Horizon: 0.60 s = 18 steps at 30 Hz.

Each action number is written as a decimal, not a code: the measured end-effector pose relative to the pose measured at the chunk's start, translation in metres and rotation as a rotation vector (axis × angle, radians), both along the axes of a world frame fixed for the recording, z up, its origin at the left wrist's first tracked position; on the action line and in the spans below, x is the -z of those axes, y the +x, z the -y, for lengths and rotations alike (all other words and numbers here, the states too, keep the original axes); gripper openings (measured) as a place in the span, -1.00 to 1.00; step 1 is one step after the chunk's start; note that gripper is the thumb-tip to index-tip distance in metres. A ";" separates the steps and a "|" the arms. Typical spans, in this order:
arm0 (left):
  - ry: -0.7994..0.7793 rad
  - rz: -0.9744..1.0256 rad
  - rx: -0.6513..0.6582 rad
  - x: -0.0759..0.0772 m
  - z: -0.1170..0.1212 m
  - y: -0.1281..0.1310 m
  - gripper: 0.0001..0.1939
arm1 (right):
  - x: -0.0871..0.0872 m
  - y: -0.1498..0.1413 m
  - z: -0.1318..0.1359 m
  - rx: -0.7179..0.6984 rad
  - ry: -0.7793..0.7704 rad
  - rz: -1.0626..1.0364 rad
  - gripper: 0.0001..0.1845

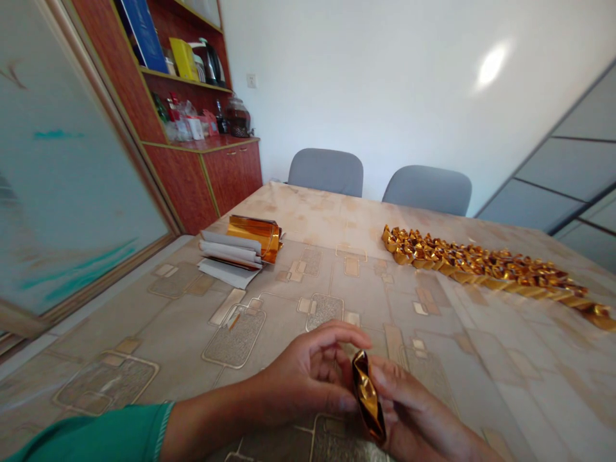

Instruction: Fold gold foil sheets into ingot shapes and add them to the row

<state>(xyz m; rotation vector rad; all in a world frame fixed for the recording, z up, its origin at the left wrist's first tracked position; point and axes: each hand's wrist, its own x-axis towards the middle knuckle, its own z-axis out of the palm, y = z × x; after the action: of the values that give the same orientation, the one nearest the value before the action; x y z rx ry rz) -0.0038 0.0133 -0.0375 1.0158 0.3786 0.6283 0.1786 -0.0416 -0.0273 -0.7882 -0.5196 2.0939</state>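
A folded gold foil paper ingot (368, 391), narrow and boat-shaped, is held upright between my two hands above the near part of the table. My right hand (418, 410) grips it from the right, its thumb along the side and the other fingers underneath. On the left side, my left hand (317, 372) is curled round it, with the thumb against its edge and the index finger arched close to its top tip. Further left lies a stack of gold and grey-backed foil paper sheets (255, 234). Rows of finished-looking gold paper ingots (471, 260) stand at the right.
A patterned cloth covers the table (283, 321). Two grey chairs (327, 170) stand at its far side, before a white wall. At the back left is a wooden cabinet (231, 173) with bottles and a kettle (212, 64). A sliding glass door (72, 160) is at the left.
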 end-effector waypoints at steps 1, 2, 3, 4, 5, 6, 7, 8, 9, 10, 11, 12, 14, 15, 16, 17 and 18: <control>0.008 0.028 -0.008 0.000 0.000 0.001 -0.48 | 0.001 -0.001 0.000 0.005 0.009 0.039 -0.65; 0.006 0.059 -0.021 0.001 0.000 0.002 -0.55 | 0.001 -0.002 -0.001 0.014 0.024 0.088 -0.63; -0.003 0.084 -0.034 0.001 0.000 0.003 -0.59 | 0.000 -0.003 -0.001 0.024 0.049 0.147 -0.60; -0.019 0.098 -0.045 0.001 0.000 0.004 -0.61 | 0.000 -0.003 -0.002 0.049 0.093 0.217 -0.58; -0.033 0.100 -0.065 0.001 0.000 0.004 -0.62 | -0.002 -0.003 -0.003 0.094 0.153 0.293 -0.56; -0.046 0.089 -0.091 0.001 0.000 0.005 -0.63 | -0.003 -0.002 -0.003 0.160 0.226 0.372 -0.57; -0.060 0.071 -0.115 0.001 0.000 0.005 -0.63 | -0.005 -0.001 -0.003 0.235 0.310 0.455 -0.60; -0.074 0.047 -0.133 0.001 0.000 0.005 -0.62 | -0.007 0.000 -0.002 0.295 0.418 0.539 -0.65; -0.084 0.025 -0.145 0.001 0.001 0.005 -0.61 | -0.009 0.001 -0.001 0.338 0.545 0.626 -0.72; -0.090 0.011 -0.154 0.000 0.001 0.005 -0.61 | -0.011 0.002 0.000 0.350 0.685 0.717 -0.77; -0.089 0.003 -0.160 0.000 0.001 0.005 -0.60 | -0.014 0.002 0.001 0.335 0.843 0.812 -0.78; -0.082 -0.002 -0.160 -0.001 0.002 0.005 -0.60 | -0.016 0.002 0.002 0.320 0.980 0.910 -0.79; -0.070 -0.011 -0.169 -0.002 0.003 0.005 -0.61 | -0.020 0.000 0.002 0.291 1.175 1.067 -0.82; -0.074 -0.015 -0.171 -0.003 0.003 0.004 -0.61 | -0.022 -0.002 0.002 0.289 1.235 1.121 -0.82; -0.087 -0.021 -0.171 -0.004 0.003 0.004 -0.62 | -0.023 -0.003 0.001 0.289 1.284 1.154 -0.81; -0.107 -0.022 -0.169 -0.004 0.003 0.004 -0.61 | -0.024 -0.004 0.001 0.297 1.327 1.173 -0.79; -0.130 -0.018 -0.164 -0.005 0.003 0.003 -0.60 | -0.025 -0.004 0.000 0.309 1.361 1.183 -0.78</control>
<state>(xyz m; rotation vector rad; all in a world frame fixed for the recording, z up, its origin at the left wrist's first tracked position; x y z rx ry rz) -0.0008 0.0103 -0.0326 0.8720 0.5161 0.7327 0.1747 -0.0418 -0.0028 -1.0006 -1.9475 0.4227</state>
